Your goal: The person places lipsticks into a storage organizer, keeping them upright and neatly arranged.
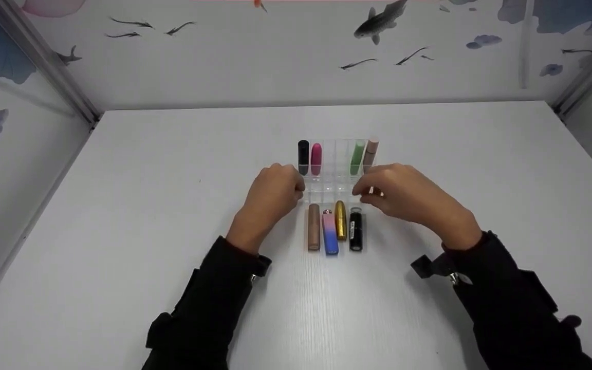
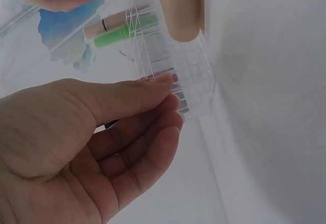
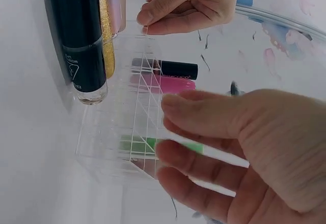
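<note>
A clear plastic lipstick organizer [image 1: 329, 180] stands on the white table with tubes upright in its back row. A black tube [image 1: 303, 154] and a pink one [image 1: 316, 158] fill the left end; a green tube [image 1: 357, 155] and a beige one [image 1: 371, 150] fill the right. My left hand [image 1: 275, 189] pinches the organizer's left edge between thumb and fingertips. Beside the front right corner is my right hand [image 1: 404, 192], its thumb and fingers loosely bent and apart, holding nothing. The organizer's middle and front compartments show no tubes.
In front of the organizer lie a brown-pink tube [image 1: 314, 227], a pink-and-blue lipstick [image 1: 330, 234], a gold tube [image 1: 340, 221] and a black tube with a clear end [image 1: 356, 229]. White panels with fish and leaf prints [image 1: 275, 61] border the table's back and sides.
</note>
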Demonstrator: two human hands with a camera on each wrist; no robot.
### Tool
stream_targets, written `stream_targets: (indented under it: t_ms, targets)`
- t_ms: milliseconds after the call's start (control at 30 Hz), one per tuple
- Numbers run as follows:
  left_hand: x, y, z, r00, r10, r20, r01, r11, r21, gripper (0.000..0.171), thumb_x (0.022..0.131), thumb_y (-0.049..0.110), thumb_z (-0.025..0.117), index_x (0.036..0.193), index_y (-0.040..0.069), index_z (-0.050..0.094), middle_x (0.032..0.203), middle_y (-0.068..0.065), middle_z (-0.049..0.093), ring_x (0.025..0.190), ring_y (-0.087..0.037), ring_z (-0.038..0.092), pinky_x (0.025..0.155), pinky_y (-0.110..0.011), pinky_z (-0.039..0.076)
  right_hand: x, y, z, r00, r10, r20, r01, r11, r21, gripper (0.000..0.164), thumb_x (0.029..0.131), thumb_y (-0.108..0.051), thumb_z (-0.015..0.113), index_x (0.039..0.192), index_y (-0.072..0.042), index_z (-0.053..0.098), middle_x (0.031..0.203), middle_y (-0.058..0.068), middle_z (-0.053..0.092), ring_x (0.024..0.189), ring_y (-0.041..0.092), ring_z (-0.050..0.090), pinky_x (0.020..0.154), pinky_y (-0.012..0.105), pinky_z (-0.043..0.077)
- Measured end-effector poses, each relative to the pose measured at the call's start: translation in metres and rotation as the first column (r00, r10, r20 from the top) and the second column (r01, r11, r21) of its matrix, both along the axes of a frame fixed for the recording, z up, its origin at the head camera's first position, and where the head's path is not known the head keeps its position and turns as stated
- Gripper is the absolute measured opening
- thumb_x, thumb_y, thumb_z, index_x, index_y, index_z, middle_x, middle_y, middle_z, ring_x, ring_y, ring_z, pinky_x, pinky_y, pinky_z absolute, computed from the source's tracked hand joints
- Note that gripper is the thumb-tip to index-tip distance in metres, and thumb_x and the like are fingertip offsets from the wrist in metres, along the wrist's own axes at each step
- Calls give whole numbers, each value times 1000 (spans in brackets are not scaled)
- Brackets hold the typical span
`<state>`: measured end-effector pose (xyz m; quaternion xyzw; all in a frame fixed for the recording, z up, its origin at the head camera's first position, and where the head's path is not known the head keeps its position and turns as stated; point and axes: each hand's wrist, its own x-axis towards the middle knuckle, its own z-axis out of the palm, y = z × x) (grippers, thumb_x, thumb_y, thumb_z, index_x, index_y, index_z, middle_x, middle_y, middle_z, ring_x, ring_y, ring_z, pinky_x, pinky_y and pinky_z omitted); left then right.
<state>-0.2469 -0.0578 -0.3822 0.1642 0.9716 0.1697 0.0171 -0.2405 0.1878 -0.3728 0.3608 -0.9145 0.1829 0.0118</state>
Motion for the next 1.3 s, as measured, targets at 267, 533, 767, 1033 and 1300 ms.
stream_targets:
  t_ms: [267,533,767,1033,1300]
  targets:
    - [0,1,0,1000,8,-6,-8,1000,-23,14,94,6,72,105,6,81,104,-8,76,83,-18,67,81,-31,56,-1,1,-8,983,164,78,-170,982,78,30,83,15,65,100,-6,78,100,3,72,85,17,67,76,37,56]
    - [1,0,0,1000,7,-15,-8,999,-38,16,94,7,72,108,8,81,107,-7,76,85,-19,68,82,-32,56,-3,-1,-14,976,162,145,-181,975,127,35,82,17,67,103,-8,79,106,4,72,99,21,68,88,42,55]
    - [1,0,1,1000,12,-5,-12,999,-46,16,94,8,72,108,10,81,107,-6,76,87,-19,69,82,-32,56,-4,1,-19,976,168,138,-187,972,140,37,82,19,63,101,-8,79,101,4,73,96,22,69,84,43,55]
    - [2,-1,0,1000,6,-23,-7,999,-39,15,94,7,72,106,9,81,104,-6,76,84,-19,68,79,-33,56,-5,1,-20,973,176,149,-198,969,147,35,81,18,67,99,-9,79,95,2,73,91,19,68,83,41,55]
    - [3,-2,0,999,1,-35,-2,999,-32,15,93,6,73,104,9,82,102,-6,77,82,-20,67,77,-34,56,-5,2,-21,973,169,157,-195,966,171,33,79,16,73,98,-10,79,92,0,72,88,17,66,83,39,55]
